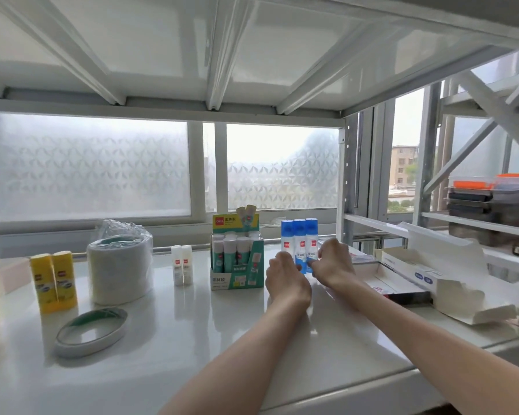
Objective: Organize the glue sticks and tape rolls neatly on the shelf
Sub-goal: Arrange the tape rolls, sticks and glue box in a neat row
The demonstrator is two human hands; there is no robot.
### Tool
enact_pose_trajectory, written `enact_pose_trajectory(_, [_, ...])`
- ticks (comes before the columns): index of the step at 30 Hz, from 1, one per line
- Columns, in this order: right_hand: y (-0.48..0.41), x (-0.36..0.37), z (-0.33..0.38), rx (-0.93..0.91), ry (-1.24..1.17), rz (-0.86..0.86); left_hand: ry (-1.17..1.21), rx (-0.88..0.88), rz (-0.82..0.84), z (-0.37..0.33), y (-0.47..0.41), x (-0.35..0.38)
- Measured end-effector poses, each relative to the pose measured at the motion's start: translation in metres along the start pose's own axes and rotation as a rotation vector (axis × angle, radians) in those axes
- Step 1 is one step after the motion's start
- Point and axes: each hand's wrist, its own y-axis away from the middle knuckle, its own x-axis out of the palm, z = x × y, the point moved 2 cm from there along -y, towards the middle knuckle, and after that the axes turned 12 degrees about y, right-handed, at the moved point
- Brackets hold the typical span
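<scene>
- glue btls [300,235] in front of me: blue caps, white+blue labels
- glue sticks [54,280], my left: yellow
- display box [237,284]: teal w/ yellow header
- window [87,169]: frosted, leaf pattern

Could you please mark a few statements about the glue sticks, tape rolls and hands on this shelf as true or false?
1. The left hand and right hand both hold the three blue-capped glue bottles. True.
2. The single thin tape roll stands on its edge. False: it lies flat on the white shelf.
3. The two yellow glue sticks stand upright, left of the plastic-wrapped stack of tape rolls. True.
4. The green cardboard display box is empty. False: it is filled with white-capped glue sticks.
</scene>
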Motion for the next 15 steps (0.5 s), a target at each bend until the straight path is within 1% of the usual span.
enact_pose_trajectory(5, [-0.009, 0.004, 0.010, -0.007, 0.008, 0.038, 0.002, -0.015, -0.036, 0.004, -0.013, 0.005])
enact_pose_trajectory(15, [-0.019, 0.015, 0.014, -0.005, -0.008, 0.024, 0.011, -0.039, -0.104, 0.012, -0.029, 0.016])
